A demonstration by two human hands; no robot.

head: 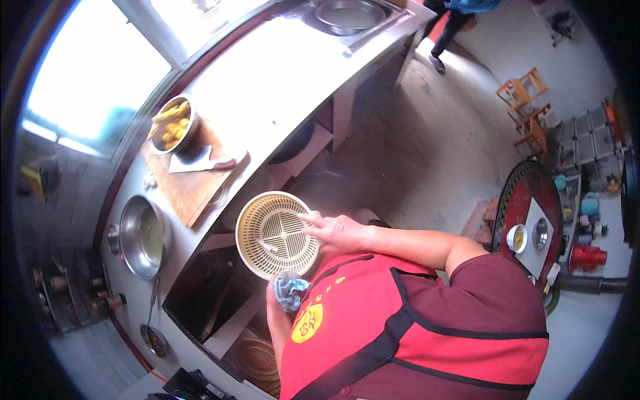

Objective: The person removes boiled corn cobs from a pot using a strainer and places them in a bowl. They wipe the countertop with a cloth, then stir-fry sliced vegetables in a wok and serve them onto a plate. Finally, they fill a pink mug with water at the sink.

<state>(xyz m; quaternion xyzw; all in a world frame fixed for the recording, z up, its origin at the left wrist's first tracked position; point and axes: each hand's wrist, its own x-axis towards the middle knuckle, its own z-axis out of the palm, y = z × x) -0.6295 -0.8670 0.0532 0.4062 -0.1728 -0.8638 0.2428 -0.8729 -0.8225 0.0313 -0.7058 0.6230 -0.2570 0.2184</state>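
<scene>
A cream plastic colander basket (pixel 250 225) with slotted walls is held before my red apron (pixel 350 320), tilted so that its inside faces up. My right hand (pixel 342 233) grips its rim on the right, with the fingers reaching over the inside. On the near lower side, my left hand (pixel 274 296) is closed around a bunched blue-and-white cloth (pixel 290 291) against the rim. Part of the left hand is hidden by the cloth. A small whitish piece (pixel 266 245) shows inside the basket.
Left on the counter (pixel 280 100) are a wooden cutting board (pixel 187 200), a cleaver (pixel 192 162), a bowl of yellow food (pixel 195 120), a metal basin (pixel 132 250) and a ladle (pixel 154 341). A person (pixel 445 35) stands beyond. Wooden chairs (pixel 532 130) and a red round table (pixel 522 197) are at right.
</scene>
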